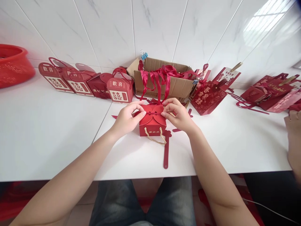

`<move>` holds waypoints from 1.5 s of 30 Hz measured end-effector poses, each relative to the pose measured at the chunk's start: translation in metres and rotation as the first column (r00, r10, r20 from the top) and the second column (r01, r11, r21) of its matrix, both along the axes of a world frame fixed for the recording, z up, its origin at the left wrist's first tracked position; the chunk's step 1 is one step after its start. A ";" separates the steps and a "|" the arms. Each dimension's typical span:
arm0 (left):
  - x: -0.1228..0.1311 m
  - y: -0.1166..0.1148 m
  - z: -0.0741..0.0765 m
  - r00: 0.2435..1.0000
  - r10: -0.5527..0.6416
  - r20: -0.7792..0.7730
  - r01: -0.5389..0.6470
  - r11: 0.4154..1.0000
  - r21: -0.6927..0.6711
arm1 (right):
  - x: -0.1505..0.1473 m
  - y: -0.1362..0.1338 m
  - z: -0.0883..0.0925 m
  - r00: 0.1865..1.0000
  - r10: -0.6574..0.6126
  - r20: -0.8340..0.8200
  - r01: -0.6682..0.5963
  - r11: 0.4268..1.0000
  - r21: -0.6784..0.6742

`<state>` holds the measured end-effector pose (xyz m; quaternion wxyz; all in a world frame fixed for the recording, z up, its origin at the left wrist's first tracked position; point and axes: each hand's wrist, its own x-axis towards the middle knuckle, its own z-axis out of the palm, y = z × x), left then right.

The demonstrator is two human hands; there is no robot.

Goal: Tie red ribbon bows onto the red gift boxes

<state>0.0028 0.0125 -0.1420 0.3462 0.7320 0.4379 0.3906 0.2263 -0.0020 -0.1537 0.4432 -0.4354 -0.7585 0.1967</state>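
Red gift box (152,129), one: set upright on the white table (58,138), in front of the cardboard carton, between the two hands. Four curved flaps are folded together on its top; one beige rope handle (155,141) is hung down its front.

Thin red ribbon (153,113), one: laid across the flaps and held at both sides.

Hands, two: by the left hand (128,118) the ribbon is pinched between thumb and forefinger at the box's left edge; by the right hand (178,115) it is pinched likewise at the right edge. Both grips are narrow.

Cardboard carton (150,86), one: filled with dark-red ribbons (172,70), several draped over the front, number not countable. Blue binder clips (144,56), two: fixed at its left and right corners.

Flat red strap (166,153), one: laid just beside the gift box, near the table's front edge.

Printed red boxes (119,91), at least four: lined up to the carton's left. Red basket (15,70), one: placed at the far left.

Red paper bags (208,97): grouped in two clusters at the right, overlapped, so the total cannot be told. Another person's hand (293,125), one: seen at the right edge, partly cut off.
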 end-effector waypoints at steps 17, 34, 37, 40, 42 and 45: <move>0.002 -0.001 -0.008 0.999 -0.001 0.049 0.003 0.999 -0.044 | 0.026 -0.005 0.015 0.827 0.142 -0.544 -0.454 0.740 -0.496; 0.034 0.008 0.044 0.996 -0.037 -0.087 0.048 0.991 0.124 | -0.010 -0.008 0.014 0.850 0.056 -0.524 -0.302 0.867 -0.398; 0.036 0.007 0.048 0.992 -0.019 -0.121 0.041 0.982 0.183 | -0.014 -0.011 0.018 0.912 -0.042 -0.407 -0.145 0.896 -0.419; 0.037 0.005 0.049 0.989 -0.027 -0.147 0.058 0.976 0.210 | -0.019 -0.010 0.017 0.945 -0.028 -0.326 -0.109 0.912 -0.395; 0.035 0.005 0.048 0.990 -0.013 -0.143 0.045 0.974 0.222 | -0.023 -0.007 0.014 0.951 -0.023 -0.309 -0.082 0.943 -0.322; 0.024 0.009 0.046 0.989 0.024 -0.147 0.004 0.983 0.184 | -0.027 -0.004 0.009 0.955 -0.078 -0.287 0.021 0.980 -0.199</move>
